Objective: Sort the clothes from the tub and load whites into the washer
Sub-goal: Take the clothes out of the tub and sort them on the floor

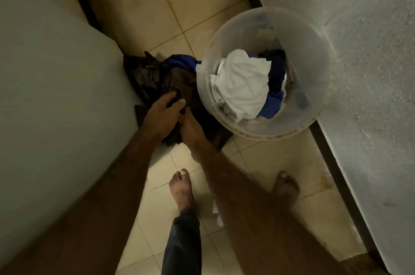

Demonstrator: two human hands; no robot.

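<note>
A translucent round tub [314, 86] stands on the tiled floor by the right wall. In it lie a crumpled white garment [242, 86], a bright blue piece [272, 104] and a dark navy piece [277, 65]. A pile of dark clothes [155, 74] with a blue garment [179, 61] at its far side lies on the floor left of the tub. My left hand [161, 115] lies on this pile, with dark cloth between its thumb and fingers. My right hand [190, 127] touches the pile right beside it, its fingers hidden in the cloth.
A large white appliance or cabinet body [49, 86] fills the left side. A rough white wall [370, 72] with a dark skirting runs along the right. My bare feet [182, 189] stand on the tiles, with a small white scrap [217, 215] between them.
</note>
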